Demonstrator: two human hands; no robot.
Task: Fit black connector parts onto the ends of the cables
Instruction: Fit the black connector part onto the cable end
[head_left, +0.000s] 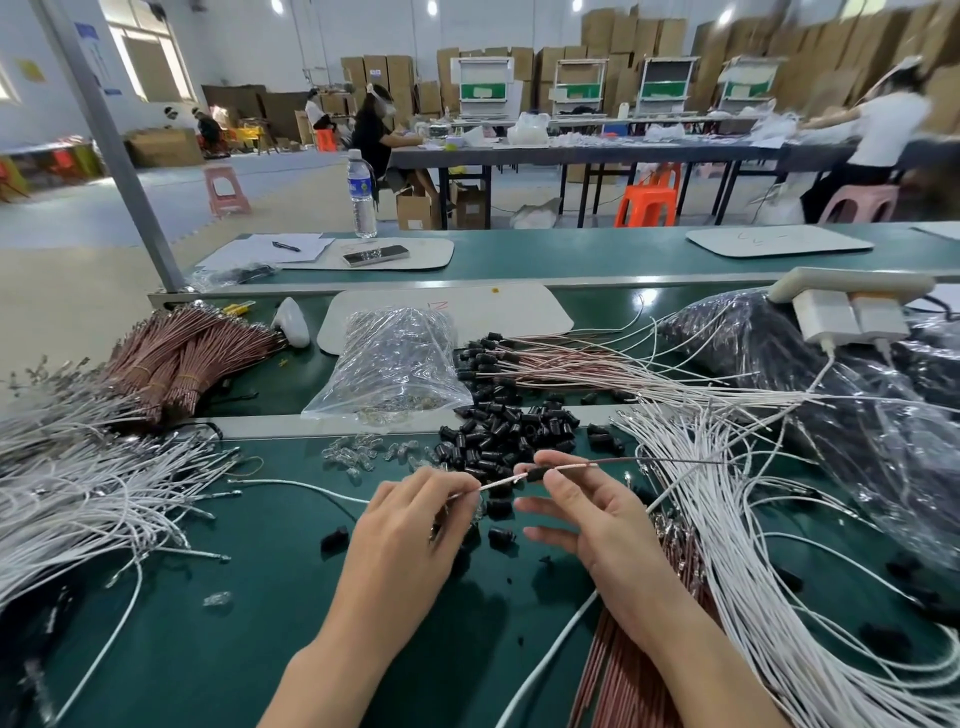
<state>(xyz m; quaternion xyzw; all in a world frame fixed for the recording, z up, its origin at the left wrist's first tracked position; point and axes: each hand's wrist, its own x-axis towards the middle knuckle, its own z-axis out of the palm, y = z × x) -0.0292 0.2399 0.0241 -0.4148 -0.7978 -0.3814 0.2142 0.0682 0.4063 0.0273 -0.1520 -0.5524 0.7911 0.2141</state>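
My left hand (410, 525) pinches the near end of a thin cable (576, 466) that runs level to the right. My right hand (582, 512) pinches a black connector part (537, 474) that is threaded on that cable, between thumb and forefinger. A heap of loose black connector parts (498, 434) lies just beyond both hands on the green bench (249, 623). More single black parts (501, 535) lie under my hands. Finished cables with black ends (493, 358) are fanned out further back.
White cables (104, 499) spread at the left and white cables (753, 519) at the right, with brown cables (623, 670) by my right forearm. A clear bag (395, 358) and brown bundles (182, 353) lie behind. Small clear parts (358, 452) sit near the heap. A dark plastic bag (831, 374) fills the right.
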